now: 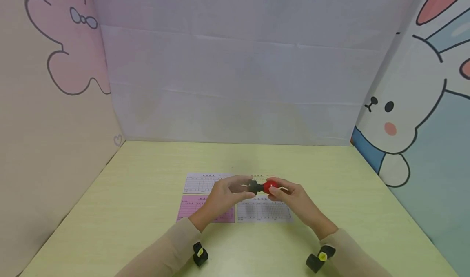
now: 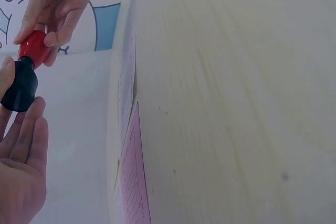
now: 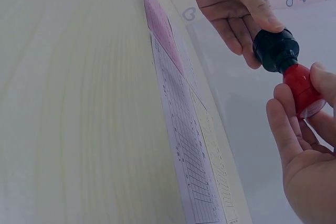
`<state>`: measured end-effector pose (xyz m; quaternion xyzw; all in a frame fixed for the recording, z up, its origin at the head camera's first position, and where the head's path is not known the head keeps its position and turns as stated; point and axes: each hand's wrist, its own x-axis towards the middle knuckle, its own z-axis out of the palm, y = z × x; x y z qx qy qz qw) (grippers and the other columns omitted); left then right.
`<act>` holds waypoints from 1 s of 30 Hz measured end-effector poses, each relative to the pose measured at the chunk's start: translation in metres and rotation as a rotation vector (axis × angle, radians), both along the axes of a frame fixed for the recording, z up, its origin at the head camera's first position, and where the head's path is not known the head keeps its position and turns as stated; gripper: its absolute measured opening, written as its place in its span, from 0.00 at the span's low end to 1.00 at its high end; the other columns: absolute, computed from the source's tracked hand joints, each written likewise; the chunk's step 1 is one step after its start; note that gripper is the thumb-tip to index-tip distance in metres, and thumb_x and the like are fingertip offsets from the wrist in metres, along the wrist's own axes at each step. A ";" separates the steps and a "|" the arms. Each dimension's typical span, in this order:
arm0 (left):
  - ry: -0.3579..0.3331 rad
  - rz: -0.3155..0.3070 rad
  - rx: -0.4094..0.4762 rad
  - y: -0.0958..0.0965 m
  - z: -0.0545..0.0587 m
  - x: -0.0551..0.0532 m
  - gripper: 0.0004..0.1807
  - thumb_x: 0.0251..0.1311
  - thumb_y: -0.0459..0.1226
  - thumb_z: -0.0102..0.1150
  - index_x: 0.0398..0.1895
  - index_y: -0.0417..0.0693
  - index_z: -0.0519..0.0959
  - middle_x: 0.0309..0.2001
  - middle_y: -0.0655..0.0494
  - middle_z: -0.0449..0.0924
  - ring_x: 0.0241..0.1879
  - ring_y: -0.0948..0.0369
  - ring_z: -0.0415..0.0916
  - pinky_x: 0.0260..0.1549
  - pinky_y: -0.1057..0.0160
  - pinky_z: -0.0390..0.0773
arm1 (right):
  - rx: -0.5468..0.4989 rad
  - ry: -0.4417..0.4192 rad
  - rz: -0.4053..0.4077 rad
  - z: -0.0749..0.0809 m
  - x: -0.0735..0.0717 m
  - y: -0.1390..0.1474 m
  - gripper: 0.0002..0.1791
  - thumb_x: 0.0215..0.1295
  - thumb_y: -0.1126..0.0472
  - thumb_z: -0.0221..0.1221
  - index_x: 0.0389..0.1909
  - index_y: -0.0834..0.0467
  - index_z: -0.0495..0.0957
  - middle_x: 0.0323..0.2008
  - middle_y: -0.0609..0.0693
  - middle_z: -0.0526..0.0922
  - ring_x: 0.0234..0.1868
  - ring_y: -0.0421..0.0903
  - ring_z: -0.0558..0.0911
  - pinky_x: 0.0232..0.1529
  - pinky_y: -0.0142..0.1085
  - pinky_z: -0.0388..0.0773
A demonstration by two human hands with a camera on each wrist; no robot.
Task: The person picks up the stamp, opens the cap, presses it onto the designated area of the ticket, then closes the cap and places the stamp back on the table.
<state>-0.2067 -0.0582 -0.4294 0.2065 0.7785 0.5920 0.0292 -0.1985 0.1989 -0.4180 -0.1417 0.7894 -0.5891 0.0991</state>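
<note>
A pale yellow-green table [image 1: 110,228] is marked with a faint wood grain. Four printed sheets are laid on it, arranged in two rows of two. The far left place is taken by a white form [image 1: 198,184], the near left by a pink form [image 1: 189,208], the near right by a second white form [image 1: 264,212] and the far right by a yellowish form [image 3: 210,145]. Grey shadow is cast on the near right sheet, and the print is too small to be read
</note>
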 end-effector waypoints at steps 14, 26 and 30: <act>-0.002 0.003 -0.003 -0.003 0.004 0.003 0.27 0.54 0.49 0.75 0.58 0.62 0.81 0.50 0.67 0.85 0.46 0.64 0.84 0.45 0.60 0.83 | -0.004 0.002 -0.019 0.005 0.000 0.003 0.26 0.73 0.50 0.59 0.68 0.54 0.72 0.57 0.57 0.81 0.53 0.62 0.82 0.62 0.49 0.75; 0.029 0.047 -0.012 -0.011 0.002 0.001 0.27 0.53 0.51 0.75 0.58 0.64 0.81 0.56 0.60 0.82 0.54 0.59 0.80 0.56 0.52 0.79 | -0.026 -0.017 -0.045 0.006 -0.001 0.003 0.26 0.72 0.52 0.60 0.68 0.56 0.71 0.55 0.59 0.78 0.55 0.63 0.81 0.59 0.43 0.78; 0.033 0.050 -0.027 -0.014 0.004 0.000 0.27 0.54 0.50 0.75 0.59 0.66 0.80 0.57 0.65 0.81 0.53 0.62 0.80 0.53 0.57 0.81 | -0.013 -0.014 -0.064 0.007 -0.001 0.005 0.26 0.72 0.52 0.61 0.67 0.54 0.72 0.55 0.58 0.78 0.55 0.63 0.81 0.58 0.42 0.78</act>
